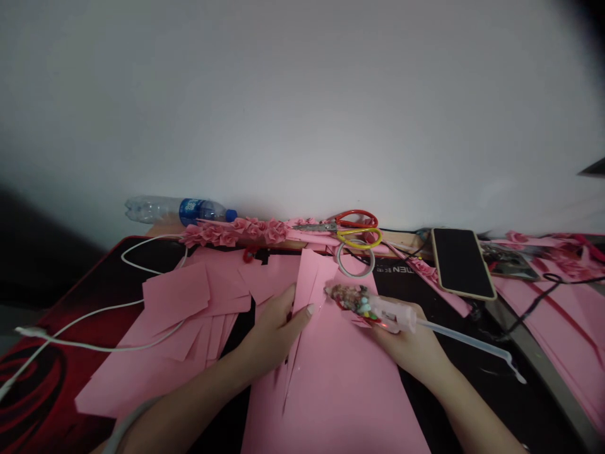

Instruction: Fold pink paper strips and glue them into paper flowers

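My left hand (276,331) is closed on a folded strip of pink paper (308,277), thumb on top. The strip lies over a large pink sheet (345,391) in front of me. In my right hand (411,350) is a glue gun (373,308) with a clear body covered in colourful bits and a small red light. Its nozzle points left, close to the strip, and shiny glue traces show along the strip's edge. A long translucent glue stick (472,340) sticks out of its rear. My right fingers are partly hidden behind the gun.
Pink paper pieces (174,296) lie left, crossed by a white cable (104,348). Along the wall are a plastic bottle (163,208), paper flowers (246,230), red-and-yellow scissors (354,228) and a tape roll (357,271). A phone (463,261) and more pink sheets (558,340) are right.
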A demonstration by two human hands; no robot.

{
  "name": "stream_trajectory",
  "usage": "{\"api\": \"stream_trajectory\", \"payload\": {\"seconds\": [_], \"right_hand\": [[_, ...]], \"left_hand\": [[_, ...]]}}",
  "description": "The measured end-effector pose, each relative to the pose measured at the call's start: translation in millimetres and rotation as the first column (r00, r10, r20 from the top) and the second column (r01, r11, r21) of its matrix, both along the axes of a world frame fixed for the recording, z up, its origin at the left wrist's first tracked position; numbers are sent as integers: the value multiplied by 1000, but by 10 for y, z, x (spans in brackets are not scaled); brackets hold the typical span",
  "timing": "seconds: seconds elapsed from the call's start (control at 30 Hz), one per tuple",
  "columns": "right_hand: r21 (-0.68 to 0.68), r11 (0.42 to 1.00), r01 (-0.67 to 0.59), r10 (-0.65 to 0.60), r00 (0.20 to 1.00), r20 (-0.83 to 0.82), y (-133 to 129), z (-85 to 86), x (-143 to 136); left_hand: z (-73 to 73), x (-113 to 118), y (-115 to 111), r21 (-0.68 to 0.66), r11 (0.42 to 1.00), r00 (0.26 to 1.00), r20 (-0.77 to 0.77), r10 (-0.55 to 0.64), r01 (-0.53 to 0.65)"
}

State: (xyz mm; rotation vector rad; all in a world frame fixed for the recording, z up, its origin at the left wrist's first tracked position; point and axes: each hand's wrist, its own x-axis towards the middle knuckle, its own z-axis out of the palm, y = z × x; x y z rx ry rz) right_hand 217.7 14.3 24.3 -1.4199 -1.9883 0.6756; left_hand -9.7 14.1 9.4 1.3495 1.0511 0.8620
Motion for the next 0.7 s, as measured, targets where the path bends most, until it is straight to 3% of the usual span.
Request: {"api": "stream_trajectory", "payload": {"seconds": [0.2, 0.47, 0.7], "right_hand": [[1, 998, 55, -55, 998, 6, 18, -17, 33], [261, 938, 228, -295, 920, 258, 57, -74, 208], [312, 941, 131, -251, 889, 382, 99, -59, 192]], "left_hand": [[26, -1, 11, -8, 1000, 1000, -27, -7, 7], [22, 1, 18, -51, 998, 1000, 4, 21, -21], [45, -16, 28, -122, 992, 999, 27, -41, 44]]}}
